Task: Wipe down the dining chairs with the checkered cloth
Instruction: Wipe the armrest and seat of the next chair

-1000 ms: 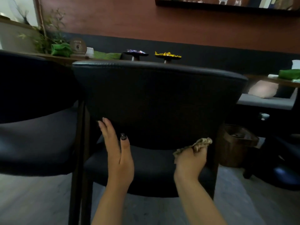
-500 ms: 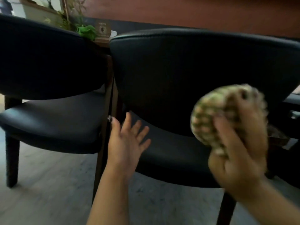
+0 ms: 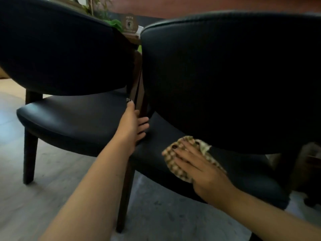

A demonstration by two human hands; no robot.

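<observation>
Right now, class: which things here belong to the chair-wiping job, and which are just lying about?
Job: checkered cloth under the right hand; right chair; left chair; left hand at the seat edge.

Lying about: green plant; round wooden sign.

One head-worn view looks forward and down, close behind two dark chairs [image 3: 225,75] side by side.
</observation>
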